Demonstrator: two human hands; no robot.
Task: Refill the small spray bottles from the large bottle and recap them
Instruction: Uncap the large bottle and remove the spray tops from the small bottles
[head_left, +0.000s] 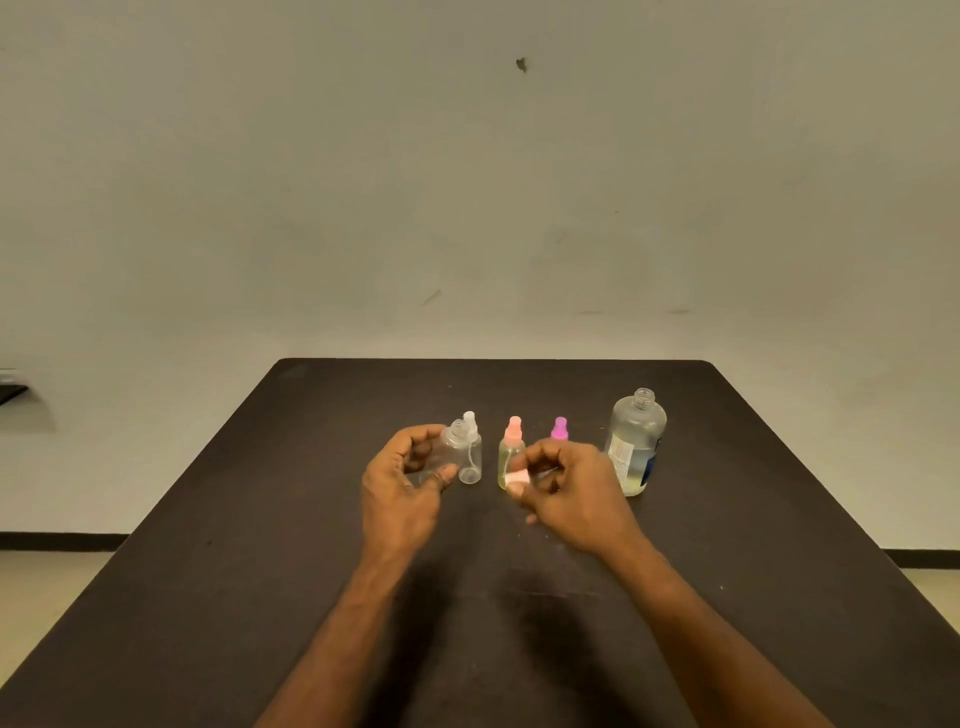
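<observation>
The left hand (402, 483) holds an open clear bottle (451, 453) over the table (260, 571). The right hand (569, 491) pinches a pink cap (517, 478). The big bottle (635, 441) stands open near the right edge.

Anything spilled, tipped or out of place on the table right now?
No spill shows. The large bottle stands uncapped, and the left hand holds an open clear bottle tilted. The right hand pinches a pink cap.

head view, forward-down, over table (779, 519)
</observation>
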